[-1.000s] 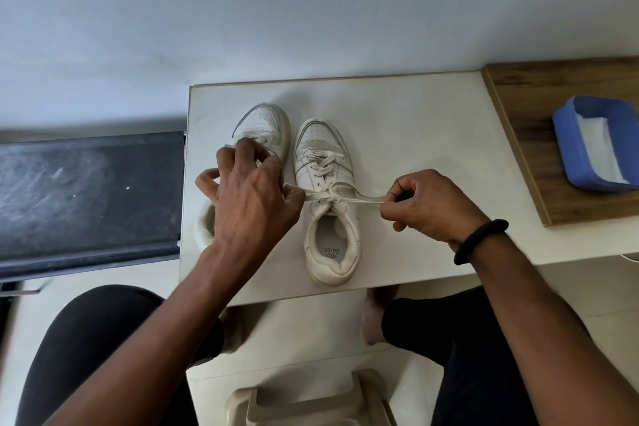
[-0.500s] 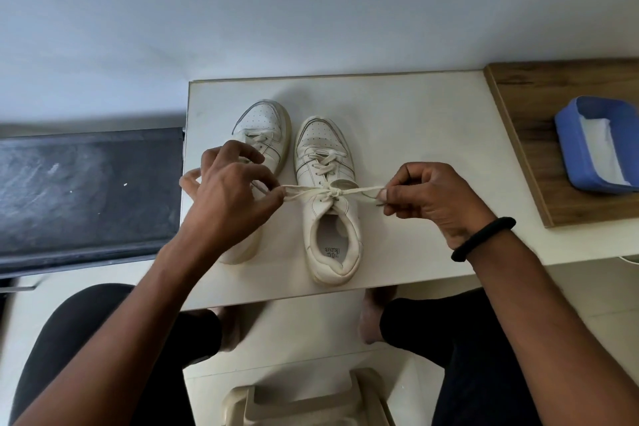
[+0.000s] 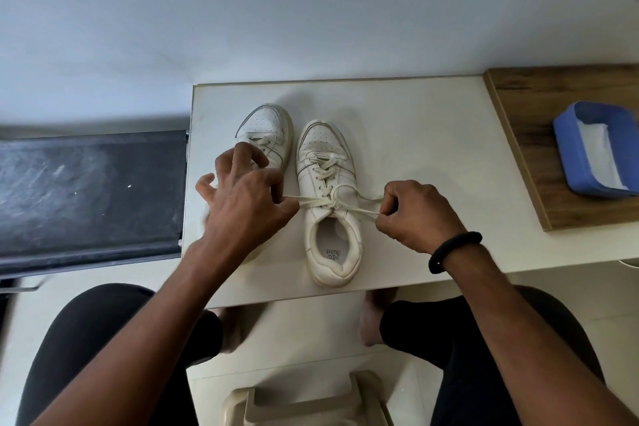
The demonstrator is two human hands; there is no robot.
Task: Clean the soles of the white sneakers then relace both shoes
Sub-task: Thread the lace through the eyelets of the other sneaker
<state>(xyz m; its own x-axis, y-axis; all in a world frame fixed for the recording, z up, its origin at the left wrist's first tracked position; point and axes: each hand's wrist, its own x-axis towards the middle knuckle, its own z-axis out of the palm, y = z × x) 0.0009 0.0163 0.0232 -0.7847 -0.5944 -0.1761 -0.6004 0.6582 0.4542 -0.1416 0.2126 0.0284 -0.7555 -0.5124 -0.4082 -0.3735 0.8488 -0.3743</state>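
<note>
On the white tabletop [image 3: 415, 135], two white sneakers stand side by side, toes pointing away from the person. The left sneaker [image 3: 266, 124] is laced and partly hidden under the left hand [image 3: 247, 204]. The right sneaker [image 3: 307, 183] is the one being worked on, and its lace [image 3: 330, 204] crosses in a knot at the top eyelets.

Grip state: the left hand pinches the lace strand between thumb and forefinger just beside the shoe, with its other fingers spread. The right hand [image 3: 415, 214] is curled closed on the strands and loop at the opposite side. Both runs of lace look taut.

Handling: the lace is judged flat, soft and very light, with no stiffness of its own. It holds shape only under tension and may slip through a loose pinch. Take hold close to the knot, on the loops rather than the free ends. The sneaker is judged light enough to slide on the smooth tabletop, so pull evenly to both sides.
</note>
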